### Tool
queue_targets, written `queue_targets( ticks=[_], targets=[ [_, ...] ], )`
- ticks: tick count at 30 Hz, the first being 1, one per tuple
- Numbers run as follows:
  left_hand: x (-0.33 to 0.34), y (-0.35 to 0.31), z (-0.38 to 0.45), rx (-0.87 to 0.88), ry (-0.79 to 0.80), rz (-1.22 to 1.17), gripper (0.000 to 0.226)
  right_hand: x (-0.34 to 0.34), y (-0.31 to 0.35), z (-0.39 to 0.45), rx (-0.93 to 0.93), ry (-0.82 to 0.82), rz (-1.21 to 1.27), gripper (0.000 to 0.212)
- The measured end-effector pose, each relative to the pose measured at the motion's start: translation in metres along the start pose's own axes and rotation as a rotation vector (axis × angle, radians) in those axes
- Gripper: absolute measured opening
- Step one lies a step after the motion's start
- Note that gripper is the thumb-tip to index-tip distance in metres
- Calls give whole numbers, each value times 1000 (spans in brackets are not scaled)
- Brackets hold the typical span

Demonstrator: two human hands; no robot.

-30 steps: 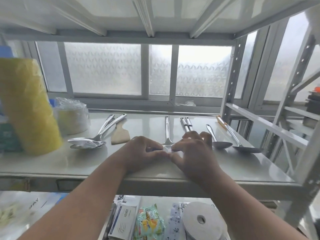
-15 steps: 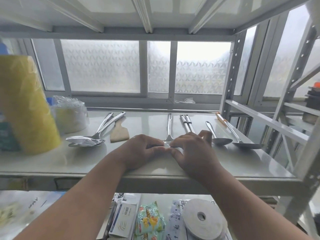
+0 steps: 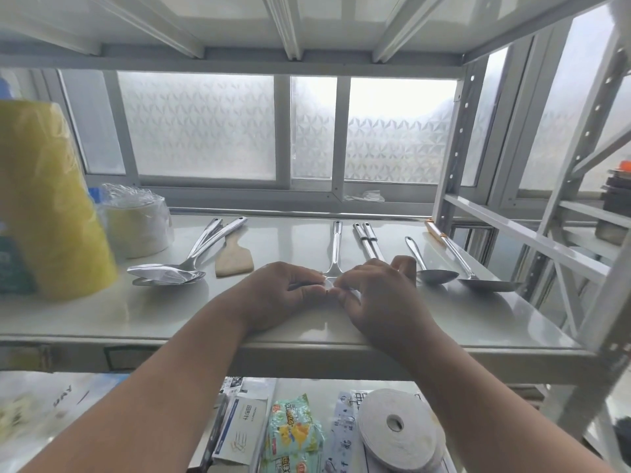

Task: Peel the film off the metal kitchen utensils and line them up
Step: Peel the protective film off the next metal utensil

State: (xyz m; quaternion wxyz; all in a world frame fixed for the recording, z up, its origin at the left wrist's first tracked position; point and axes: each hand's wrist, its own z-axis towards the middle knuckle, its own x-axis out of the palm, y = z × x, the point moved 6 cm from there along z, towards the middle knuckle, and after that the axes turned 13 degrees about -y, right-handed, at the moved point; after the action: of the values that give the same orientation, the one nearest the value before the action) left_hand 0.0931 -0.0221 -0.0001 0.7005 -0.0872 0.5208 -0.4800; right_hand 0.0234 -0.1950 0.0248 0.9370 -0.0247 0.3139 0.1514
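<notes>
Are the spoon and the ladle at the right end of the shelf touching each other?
Apart. The head view shows bare shelf between the spoon bowl and the ladle bowl.

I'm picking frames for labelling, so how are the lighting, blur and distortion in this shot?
Head view: strong backlight from the frosted window washes out the top; the yellow roll at left is blurred; wide-angle bending shows on the shelf upright; the left hand, right hand and spatula handle are fairly sharp.
</notes>
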Motion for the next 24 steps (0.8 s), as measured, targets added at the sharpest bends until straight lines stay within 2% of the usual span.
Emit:
queue_targets(
  ticks=[13, 20, 24],
  targets=[
    [-4, 2, -2, 2, -65, -14, 44, -1, 0, 0, 6, 8, 40, 20],
    [-12, -3, -6, -14, -126, 47, 66, -4, 4, 0, -19, 9, 54, 28],
    [-47, -16, -24, 90, -188, 164, 52, -11, 31, 6, -116, -19, 60, 30]
  ],
)
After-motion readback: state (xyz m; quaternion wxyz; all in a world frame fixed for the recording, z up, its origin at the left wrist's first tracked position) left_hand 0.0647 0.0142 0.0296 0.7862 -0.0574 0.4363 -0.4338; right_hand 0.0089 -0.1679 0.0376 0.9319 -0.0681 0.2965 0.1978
